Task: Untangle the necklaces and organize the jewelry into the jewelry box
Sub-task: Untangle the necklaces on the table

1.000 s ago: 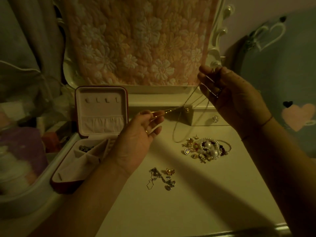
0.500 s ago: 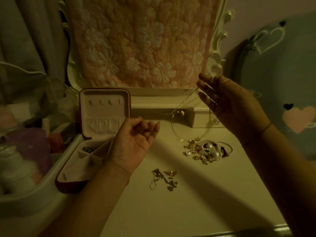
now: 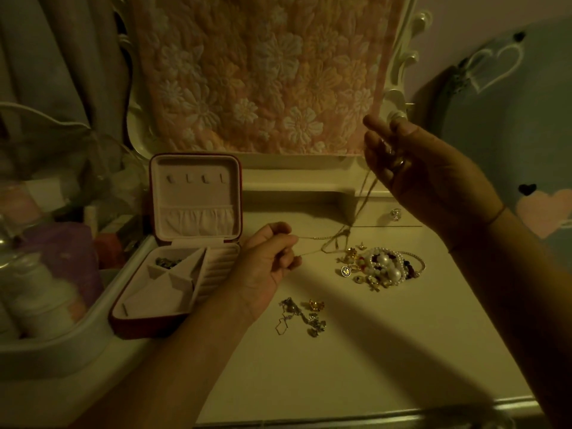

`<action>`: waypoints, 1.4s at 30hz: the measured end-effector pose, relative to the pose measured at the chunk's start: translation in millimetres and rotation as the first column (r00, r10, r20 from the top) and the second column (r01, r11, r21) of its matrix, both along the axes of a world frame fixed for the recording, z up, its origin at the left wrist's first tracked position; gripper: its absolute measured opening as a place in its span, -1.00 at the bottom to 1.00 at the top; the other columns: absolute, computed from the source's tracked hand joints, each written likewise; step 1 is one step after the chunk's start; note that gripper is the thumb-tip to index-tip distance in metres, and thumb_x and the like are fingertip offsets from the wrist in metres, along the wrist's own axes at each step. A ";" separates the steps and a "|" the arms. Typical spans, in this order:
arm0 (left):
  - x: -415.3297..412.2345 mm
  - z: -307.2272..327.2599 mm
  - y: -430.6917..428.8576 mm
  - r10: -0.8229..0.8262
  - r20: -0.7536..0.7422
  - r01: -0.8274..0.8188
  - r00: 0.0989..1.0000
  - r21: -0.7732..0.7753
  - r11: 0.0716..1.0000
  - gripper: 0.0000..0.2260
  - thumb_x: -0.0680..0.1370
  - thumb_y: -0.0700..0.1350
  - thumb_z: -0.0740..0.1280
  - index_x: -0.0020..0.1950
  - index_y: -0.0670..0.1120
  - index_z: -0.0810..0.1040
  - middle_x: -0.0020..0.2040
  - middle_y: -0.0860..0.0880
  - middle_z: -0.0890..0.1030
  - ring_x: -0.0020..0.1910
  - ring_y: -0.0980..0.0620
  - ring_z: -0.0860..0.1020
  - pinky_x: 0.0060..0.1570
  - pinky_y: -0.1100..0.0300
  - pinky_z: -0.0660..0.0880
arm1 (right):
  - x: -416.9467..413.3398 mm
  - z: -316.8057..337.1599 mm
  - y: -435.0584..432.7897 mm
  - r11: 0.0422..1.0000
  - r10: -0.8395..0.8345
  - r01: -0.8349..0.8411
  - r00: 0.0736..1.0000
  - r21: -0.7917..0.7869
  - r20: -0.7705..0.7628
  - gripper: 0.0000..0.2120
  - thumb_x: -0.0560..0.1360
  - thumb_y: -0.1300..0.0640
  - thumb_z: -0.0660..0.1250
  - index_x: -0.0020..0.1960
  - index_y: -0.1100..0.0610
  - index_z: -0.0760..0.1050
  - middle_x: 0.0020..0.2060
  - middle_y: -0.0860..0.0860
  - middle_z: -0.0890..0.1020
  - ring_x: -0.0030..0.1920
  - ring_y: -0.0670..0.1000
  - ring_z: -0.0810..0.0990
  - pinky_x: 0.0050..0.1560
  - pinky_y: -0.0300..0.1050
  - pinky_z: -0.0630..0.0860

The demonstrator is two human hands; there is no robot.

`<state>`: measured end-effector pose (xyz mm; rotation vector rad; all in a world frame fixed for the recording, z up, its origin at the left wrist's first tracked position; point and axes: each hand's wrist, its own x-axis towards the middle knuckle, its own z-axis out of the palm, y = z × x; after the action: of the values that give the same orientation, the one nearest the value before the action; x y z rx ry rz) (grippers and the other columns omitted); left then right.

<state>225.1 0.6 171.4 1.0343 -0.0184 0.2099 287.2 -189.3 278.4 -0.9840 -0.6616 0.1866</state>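
Head camera: untangling step, judged far from done. Grips the upper strands of the thin necklace [image 3: 359, 212] in the curled right hand [image 3: 411, 171], raised at 1 o'clock above the bench [image 3: 340, 366]. Pinches the lower end in the closed left hand [image 3: 269, 261] near centre. Jewelry box [image 3: 154, 301] open at 9 o'clock, bead pile [image 3: 382, 267] at 3. Next probably calls for easing strands apart gently, not yanking.

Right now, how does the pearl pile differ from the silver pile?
The pearl pile is larger; the silver pile is smaller. The pearl pile mixes white beads, dark beads and gold pieces; the silver pile is mostly thin chain with one gold piece. Both lie on the table, outside the jewelry box.
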 end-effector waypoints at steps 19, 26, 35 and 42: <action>-0.4 -2.1 5.7 0.183 0.032 -0.185 0.983 0.257 0.949 -0.86 0.50 -0.34 0.31 -0.11 -0.11 0.47 -0.32 0.03 0.44 -0.54 0.21 0.30 -0.56 0.34 0.24 | 5.0 21.9 -22.0 0.873 -0.368 0.415 0.905 -0.256 0.212 -0.82 0.56 0.29 0.17 0.10 0.15 0.47 -0.16 0.01 0.66 -0.33 -0.10 0.51 -0.25 -0.23 0.50; -2.7 -3.6 3.6 0.111 0.015 -0.107 0.994 0.410 0.906 -0.89 0.56 -0.09 0.29 -0.04 -0.13 0.51 -0.46 0.04 0.30 -0.57 0.16 0.20 -0.60 0.30 0.17 | 10.7 26.4 -26.0 0.796 -0.474 0.550 0.827 -0.254 0.304 -0.75 0.58 0.33 0.10 0.16 0.14 0.46 -0.12 -0.04 0.67 -0.34 -0.08 0.52 -0.37 -0.27 0.52; -5.0 -4.9 -1.9 0.087 0.046 -0.098 0.995 0.575 0.812 -0.70 0.62 0.03 0.15 -0.17 -0.11 0.51 -0.41 -0.10 0.46 -0.61 0.13 0.22 -0.63 0.34 0.15 | 20.4 35.1 -43.6 0.763 -0.520 0.608 0.778 -0.217 0.352 -0.62 0.52 0.32 0.13 0.33 0.22 0.36 0.15 0.06 0.58 -0.29 -0.10 0.61 -0.29 -0.23 0.55; -4.5 -6.0 -1.7 0.134 0.009 -0.112 0.991 0.605 0.788 -0.60 0.63 0.09 0.08 -0.17 -0.14 0.53 -0.32 -0.22 0.57 -0.65 0.16 0.22 -0.65 0.39 0.16 | 25.8 45.7 -58.2 0.766 -0.552 0.626 0.758 -0.149 0.348 -0.60 0.52 0.32 0.09 0.35 0.21 0.33 0.16 0.06 0.56 -0.19 -0.07 0.63 -0.17 -0.18 0.57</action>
<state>220.6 -1.1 165.4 1.6886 0.0152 0.3167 313.0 -247.5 324.1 -1.4485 -0.5571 -0.4613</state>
